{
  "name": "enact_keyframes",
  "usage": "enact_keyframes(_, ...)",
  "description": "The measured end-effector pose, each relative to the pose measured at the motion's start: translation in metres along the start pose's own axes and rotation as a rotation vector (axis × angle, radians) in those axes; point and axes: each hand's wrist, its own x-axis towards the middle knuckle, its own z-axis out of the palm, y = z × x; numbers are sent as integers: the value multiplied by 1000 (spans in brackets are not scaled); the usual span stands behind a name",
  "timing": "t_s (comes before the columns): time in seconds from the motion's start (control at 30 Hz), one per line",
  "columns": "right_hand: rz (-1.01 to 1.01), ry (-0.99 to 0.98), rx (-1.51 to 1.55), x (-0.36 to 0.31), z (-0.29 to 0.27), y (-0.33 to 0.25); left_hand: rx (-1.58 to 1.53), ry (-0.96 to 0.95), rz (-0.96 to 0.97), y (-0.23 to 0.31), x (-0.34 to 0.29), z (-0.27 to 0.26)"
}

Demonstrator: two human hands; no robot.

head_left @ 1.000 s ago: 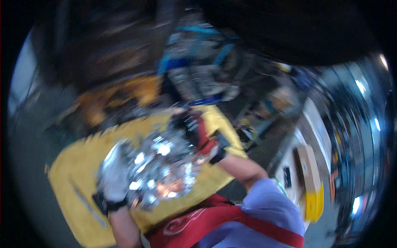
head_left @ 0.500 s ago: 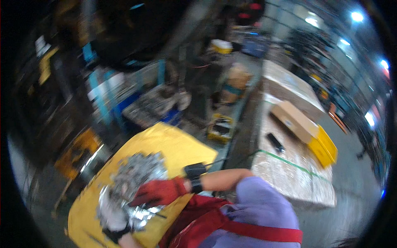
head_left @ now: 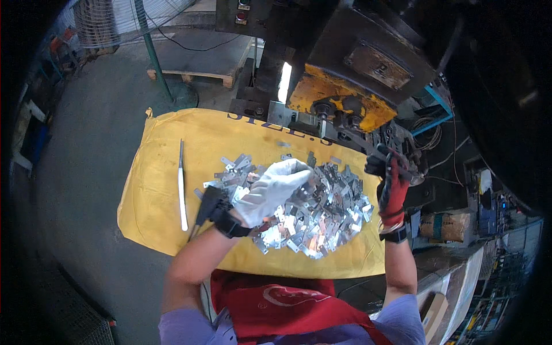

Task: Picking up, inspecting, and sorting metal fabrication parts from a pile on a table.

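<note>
My left hand (head_left: pixel 273 190), in a white glove, hovers over a pile of small flat metal plates (head_left: pixel 328 221) with holes near their ends. Its fingers are drawn together, and whatever they may hold is hidden. To the right, my right hand (head_left: pixel 393 190) wears a red glove with black fingers. Those fingers curl beside a dark bar of the press (head_left: pixel 345 98); I cannot make out what lies in them. The plates lie heaped on a yellow sheet (head_left: pixel 155 201). A slim pointed tool with a white handle (head_left: pixel 183 198) rests on the sheet's left side.
A black box-like device (head_left: pixel 213 204) is strapped at my left wrist. Beyond the sheet stand a green post (head_left: pixel 152 52) and a wooden pallet (head_left: pixel 201 54). Cables hang by the blue frame (head_left: pixel 434 115) at right. A cardboard box (head_left: pixel 434 310) lies at lower right.
The view has swung left to face the press. My right hand has left the plate pile and gone to the press side. My left hand is still at the pile.
</note>
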Motion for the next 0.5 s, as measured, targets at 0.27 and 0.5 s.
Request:
enact_keyframes(0.27,-6,106,-406,91,-14,54,277,349,-257,7,54,-72)
enact_keyframes(0.5,107,-5,256,133,-41,147,1209,438,111,-55,138,-98)
